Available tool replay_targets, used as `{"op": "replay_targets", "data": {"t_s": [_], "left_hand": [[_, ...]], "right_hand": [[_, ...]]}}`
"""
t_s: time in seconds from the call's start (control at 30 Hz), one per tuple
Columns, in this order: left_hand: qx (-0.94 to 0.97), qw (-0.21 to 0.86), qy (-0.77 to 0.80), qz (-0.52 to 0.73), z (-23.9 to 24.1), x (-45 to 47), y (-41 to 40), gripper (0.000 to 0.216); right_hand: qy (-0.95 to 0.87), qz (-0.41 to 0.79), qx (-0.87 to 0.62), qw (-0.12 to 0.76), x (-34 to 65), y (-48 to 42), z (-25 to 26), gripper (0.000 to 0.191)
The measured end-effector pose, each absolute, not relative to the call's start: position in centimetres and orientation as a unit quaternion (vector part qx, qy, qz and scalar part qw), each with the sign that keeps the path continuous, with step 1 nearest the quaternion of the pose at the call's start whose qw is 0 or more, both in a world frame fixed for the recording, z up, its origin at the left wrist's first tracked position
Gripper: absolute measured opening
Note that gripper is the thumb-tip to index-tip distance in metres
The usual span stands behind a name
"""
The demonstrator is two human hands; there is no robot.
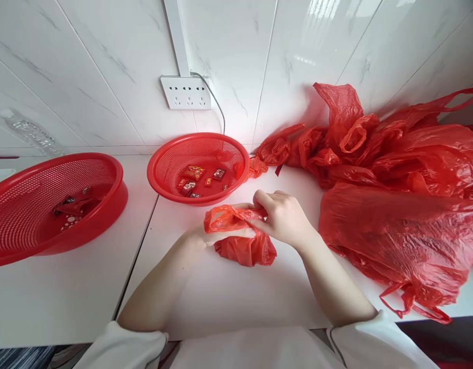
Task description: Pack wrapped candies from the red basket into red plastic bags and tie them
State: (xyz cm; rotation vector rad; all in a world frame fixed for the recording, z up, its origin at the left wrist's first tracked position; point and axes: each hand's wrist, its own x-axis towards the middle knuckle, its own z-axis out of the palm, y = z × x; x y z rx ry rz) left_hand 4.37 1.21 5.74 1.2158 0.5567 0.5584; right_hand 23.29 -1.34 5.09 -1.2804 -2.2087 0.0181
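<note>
Both my hands meet at the middle of the white table on a small red plastic bag. My right hand pinches the bag's top with closed fingers. My left hand is wrapped by the bag's upper part and grips it from the left, its fingers mostly hidden by the plastic. The bag bulges below the hands and rests on the table.
A small red mesh basket with several small wrapped sweets stands just behind the hands. A larger red basket sits at the left. A heap of red plastic bags fills the right side. A wall socket is on the tiled wall.
</note>
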Motion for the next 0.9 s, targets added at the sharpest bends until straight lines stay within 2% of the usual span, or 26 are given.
{"op": "replay_targets", "data": {"t_s": [0.07,0.13,0.2,0.27,0.4,0.47,0.53,0.63,0.8,0.83,0.9], "left_hand": [[0.543,0.767,0.241,0.24,5.3,4.5,1.9,0.038],[0.485,0.804,0.221,0.264,4.8,4.9,2.5,0.027],[0.408,0.84,0.198,0.299,4.5,5.3,3.0,0.017],[0.353,0.854,0.19,0.332,4.4,5.7,3.2,0.019],[0.3,0.836,0.227,0.398,4.5,6.2,3.1,0.016],[0.273,0.823,0.235,0.439,4.4,6.2,3.0,0.01],[0.259,0.814,0.232,0.465,4.3,6.2,3.0,0.009],[0.26,0.818,0.227,0.459,4.2,6.1,3.0,0.015],[0.211,0.846,0.2,0.447,4.5,5.4,3.1,0.016],[0.202,0.854,0.189,0.441,4.7,5.2,3.1,0.018],[0.203,0.866,0.172,0.424,5.0,4.7,3.1,0.024]], "right_hand": [[-0.818,0.019,-0.497,0.289,23.5,-1.1,5.0,0.03],[-0.809,0.048,-0.497,0.31,23.8,-0.7,5.0,0.022],[-0.798,0.085,-0.468,0.371,24.0,-0.5,5.1,0.012],[-0.773,0.14,-0.422,0.453,24.0,-0.4,5.3,0.007],[-0.625,0.341,-0.347,0.61,23.4,-0.6,5.6,0.021],[-0.521,0.441,-0.341,0.646,23.2,-0.7,5.7,0.026],[-0.471,0.5,-0.354,0.635,23.1,-0.6,5.7,0.03],[-0.511,0.518,-0.372,0.575,23.3,-0.3,5.3,0.038],[-0.543,0.469,-0.466,0.518,24.0,0.7,3.9,0.082],[-0.538,0.486,-0.479,0.495,24.0,0.9,3.6,0.08],[-0.533,0.551,-0.471,0.437,24.1,1.2,3.3,0.054]]}}
